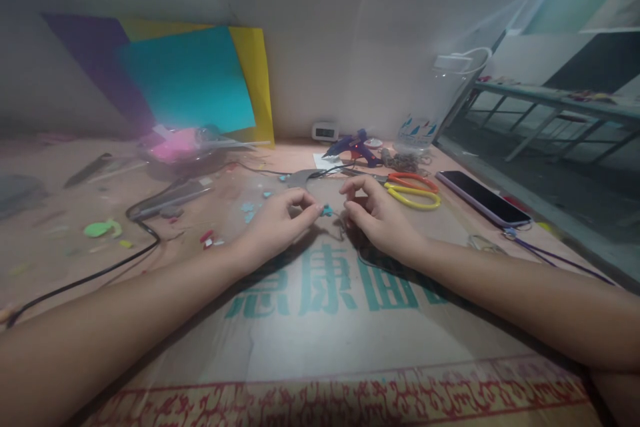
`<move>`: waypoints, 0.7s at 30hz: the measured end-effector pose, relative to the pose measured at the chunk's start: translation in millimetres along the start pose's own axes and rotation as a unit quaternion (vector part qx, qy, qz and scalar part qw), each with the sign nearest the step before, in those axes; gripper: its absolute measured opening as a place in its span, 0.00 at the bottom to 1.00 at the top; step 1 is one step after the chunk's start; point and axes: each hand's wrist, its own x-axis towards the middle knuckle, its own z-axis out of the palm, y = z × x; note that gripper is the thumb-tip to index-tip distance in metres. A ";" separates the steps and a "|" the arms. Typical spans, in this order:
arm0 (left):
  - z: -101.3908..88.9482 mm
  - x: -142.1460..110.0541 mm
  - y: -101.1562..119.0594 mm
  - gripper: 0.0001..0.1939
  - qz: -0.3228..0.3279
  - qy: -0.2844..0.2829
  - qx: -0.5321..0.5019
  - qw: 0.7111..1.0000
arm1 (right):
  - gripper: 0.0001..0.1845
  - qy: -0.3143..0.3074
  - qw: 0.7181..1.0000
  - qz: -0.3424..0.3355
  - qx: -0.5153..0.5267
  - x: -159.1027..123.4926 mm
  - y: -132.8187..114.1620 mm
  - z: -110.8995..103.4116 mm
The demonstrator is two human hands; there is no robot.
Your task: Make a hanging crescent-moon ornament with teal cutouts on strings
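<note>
My left hand is over the middle of the table, thumb and forefinger pinched on a small turquoise piece. The piece sticks out past the fingertips on the right; its exact shape is too small to tell. A thin strand hangs beside it, and I cannot tell whether the two are joined. Just to the right, my right hand is curled with a gap between thumb and forefinger, and nothing shows between them. Several turquoise scraps lie left of my left hand.
Behind the hands are a glue gun, a small digital clock and scissors with orange and yellow handles. A phone lies at right. A black cable crosses the left side. Coloured sheets lean on the wall.
</note>
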 end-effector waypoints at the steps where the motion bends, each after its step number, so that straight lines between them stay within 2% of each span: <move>1: -0.2 -0.2 0.4 0.13 -0.003 -0.001 0.002 1.000 | 0.09 -0.007 1.000 0.004 0.010 0.2 0.9 0.1; 7: -0.9 -0.4 1.8 0.12 0.015 0.003 0.011 1.000 | 0.11 0.000 0.988 -0.123 -0.088 3.8 1.5 -3.0; 9: -1.0 -0.4 1.1 0.12 0.019 0.011 0.017 1.000 | 0.09 -0.006 0.992 -0.093 -0.084 4.3 -1.6 -3.6; 12: -1.5 -0.6 -0.4 0.12 0.035 0.016 0.028 0.999 | 0.15 -0.041 0.996 -0.027 -0.069 3.9 -7.0 -3.3; 15: -1.8 -0.9 -1.2 0.11 0.053 0.019 0.037 0.998 | 0.14 -0.067 0.995 -0.004 -0.078 3.3 -10.7 -2.5; 21: -1.1 -0.8 -0.4 0.12 0.067 0.010 0.048 0.997 | 0.10 -0.057 0.995 0.033 -0.075 1.9 -12.1 -1.0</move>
